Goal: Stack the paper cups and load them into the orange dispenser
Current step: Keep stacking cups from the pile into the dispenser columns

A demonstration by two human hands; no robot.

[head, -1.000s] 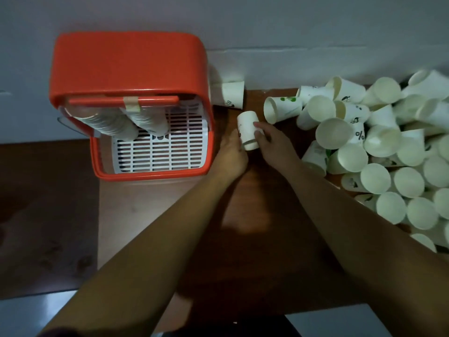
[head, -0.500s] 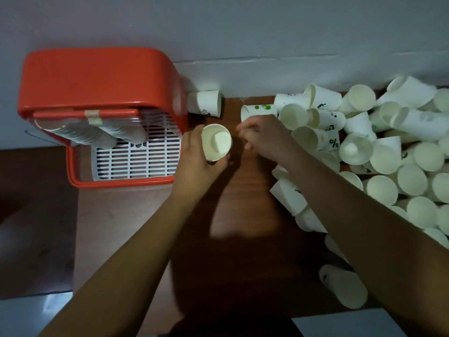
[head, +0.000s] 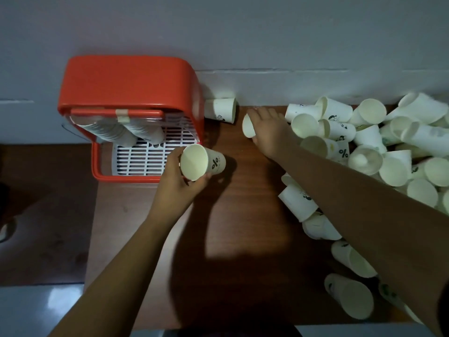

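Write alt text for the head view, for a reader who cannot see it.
The left hand holds a paper cup beside the orange dispenser, while the right hand grips a second cup near a pile of loose cups on the wooden table.

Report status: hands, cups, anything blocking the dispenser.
Left hand grips percent-marked cup, mouth toward camera. Right hand covers second cup on table, grip unclear. Lone cup lies beside orange dispenser, clear of its front.

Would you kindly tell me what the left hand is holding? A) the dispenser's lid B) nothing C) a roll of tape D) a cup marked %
D: the left hand grips a cup with a % printed on its side, beside the dispenser.
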